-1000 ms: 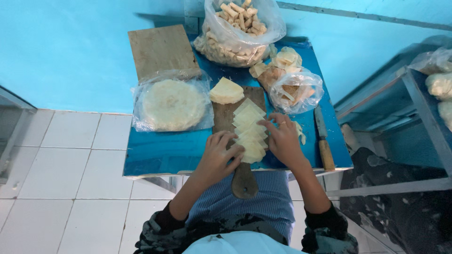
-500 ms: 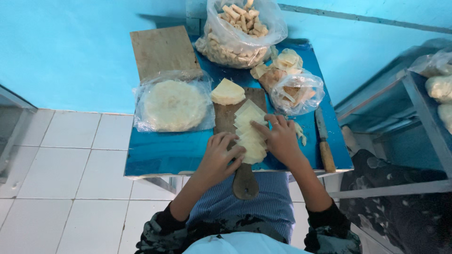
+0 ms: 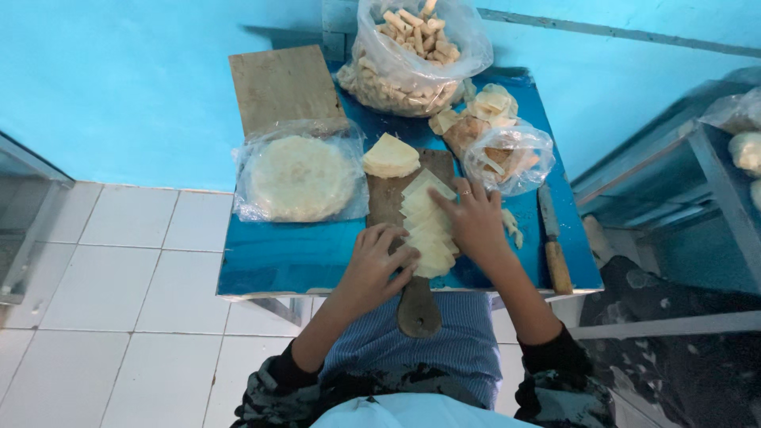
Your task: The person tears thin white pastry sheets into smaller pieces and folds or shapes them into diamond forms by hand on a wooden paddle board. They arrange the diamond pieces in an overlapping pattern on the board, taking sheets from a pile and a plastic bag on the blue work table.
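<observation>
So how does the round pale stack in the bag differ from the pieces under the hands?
The round stack is whole, disc-shaped and wrapped in clear plastic; the cut pieces are straight-edged, bare and fanned along the wooden board. No hand touches the round stack; both hands rest on the cut pieces. Both look the same pale cream.

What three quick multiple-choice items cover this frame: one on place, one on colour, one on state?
1. Where does the knife lie?
A. On the table, to the right of the right hand
B. On the round stack
C. On the floor

2. What colour is the table top?
A. Red
B. Blue
C. White

3. How do the hands stand on the dough sheets?
A. Both lifted clear
B. One holds the knife
C. Both rest on the sheets

Key: 1 A, it lies by the table's right edge, apart from the right hand. 2 B, the bare top shows blue. 3 C, the left hand and the right hand both press on the sheets over the wooden board.
</observation>
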Motion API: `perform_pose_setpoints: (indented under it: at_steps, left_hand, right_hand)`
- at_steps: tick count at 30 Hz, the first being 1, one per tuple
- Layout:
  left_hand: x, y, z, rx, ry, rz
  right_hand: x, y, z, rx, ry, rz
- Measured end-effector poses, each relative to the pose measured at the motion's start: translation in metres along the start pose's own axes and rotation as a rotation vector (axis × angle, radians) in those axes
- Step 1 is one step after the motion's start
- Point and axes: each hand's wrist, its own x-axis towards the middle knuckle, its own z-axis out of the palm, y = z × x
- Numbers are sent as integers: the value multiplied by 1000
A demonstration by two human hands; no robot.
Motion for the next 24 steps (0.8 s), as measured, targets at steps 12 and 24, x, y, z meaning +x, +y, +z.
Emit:
perform_pose_setpoints:
  at_steps: [12, 24]
  left_hand:
    - [0, -1, 3, 18, 5, 1]
    - [1, 1, 3, -2, 11, -8]
  right_hand:
    - [8, 6, 9, 159, 30, 55]
    - [11, 25, 37, 752, 62, 219]
